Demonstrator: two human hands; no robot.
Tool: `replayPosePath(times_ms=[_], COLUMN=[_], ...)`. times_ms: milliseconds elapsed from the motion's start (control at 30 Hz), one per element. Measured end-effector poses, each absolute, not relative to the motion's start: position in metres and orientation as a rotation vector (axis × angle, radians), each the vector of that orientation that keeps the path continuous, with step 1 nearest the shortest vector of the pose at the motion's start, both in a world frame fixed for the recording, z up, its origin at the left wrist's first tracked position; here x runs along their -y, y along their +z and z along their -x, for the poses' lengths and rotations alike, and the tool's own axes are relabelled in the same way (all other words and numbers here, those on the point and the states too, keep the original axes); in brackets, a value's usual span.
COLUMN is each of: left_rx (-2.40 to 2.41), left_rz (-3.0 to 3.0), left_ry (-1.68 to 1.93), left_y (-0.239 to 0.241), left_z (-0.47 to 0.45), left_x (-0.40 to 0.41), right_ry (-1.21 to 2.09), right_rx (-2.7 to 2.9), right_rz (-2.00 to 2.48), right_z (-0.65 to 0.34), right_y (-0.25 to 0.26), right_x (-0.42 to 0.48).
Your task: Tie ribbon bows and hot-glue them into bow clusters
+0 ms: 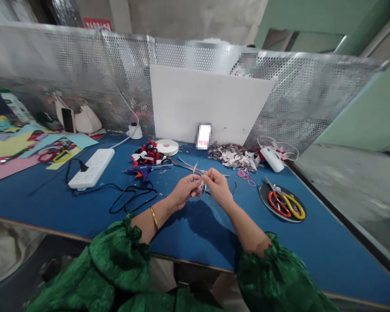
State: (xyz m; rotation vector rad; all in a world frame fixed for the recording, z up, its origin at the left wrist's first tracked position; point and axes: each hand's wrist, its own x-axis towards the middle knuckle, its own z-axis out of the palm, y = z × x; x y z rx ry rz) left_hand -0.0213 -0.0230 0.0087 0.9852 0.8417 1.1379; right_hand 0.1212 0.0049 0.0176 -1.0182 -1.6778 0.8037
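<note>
Head cam shows both bare hands up close together over the blue table (328, 242), and they're fiddling with a small pale strip (204, 189). Left hand (184, 190) has thumb and index pinched down on it, with the other fingers curled loosely underneath. Right hand (218, 187) is also pinched small at the tips, on the upper part of the same bit, rest of the fingers folded in; can't tell if the two sets of fingertips actually touch. The strip is bent, so no really straight long axis, but what shows between the hands runs roughly up and down in the view, bowing out a little. Another pale end (195, 167) pokes up past the left fingertips towards the white board (211, 104), and I can't tell if it's the same piece. As for room, there's a decent stretch of open blue between the hands and the near edge, and more over to the right before the dark round tray (263, 197) with the scissors (274, 189). Left side's tighter: glue gun (144, 173) and its black cord (130, 187) sit near that wrist. Rubber bands (245, 175) lie beyond the right hand.
</note>
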Motion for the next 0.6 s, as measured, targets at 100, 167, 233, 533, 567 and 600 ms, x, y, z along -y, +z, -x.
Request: replayPosePath(times_ms=[100, 167, 233, 533, 567, 600], left_rx=[-0.908, -0.956, -0.974, -1.031, -1.047, -1.062], left_rz=[-1.095, -1.171, -1.191, -1.245, -1.272, -1.308], left_ry=[1.159, 1.150, 1.136, 1.162, 1.165, 1.166], left_y=[0.009, 0.010, 0.010, 0.011, 0.010, 0.010], left_z=[0.022, 0.023, 0.023, 0.023, 0.023, 0.024], left_x=[0.023, 0.023, 0.022, 0.022, 0.022, 0.022], right_ry=[0.673, 0.569, 0.507, 0.756, 0.753, 0.762], right_rx=[1.788, 1.846, 1.836, 1.614, 1.625, 1.631], right_rz=[1.049, 1.053, 1.056, 1.094, 1.089, 1.086], right_z=[-0.123, -0.124, -0.123, -0.118, -0.117, -0.116], right_y=[0.019, 0.021, 0.020, 0.008, 0.008, 0.007], right_x=[-0.003, 0.000, 0.003, -0.006, -0.006, -0.006])
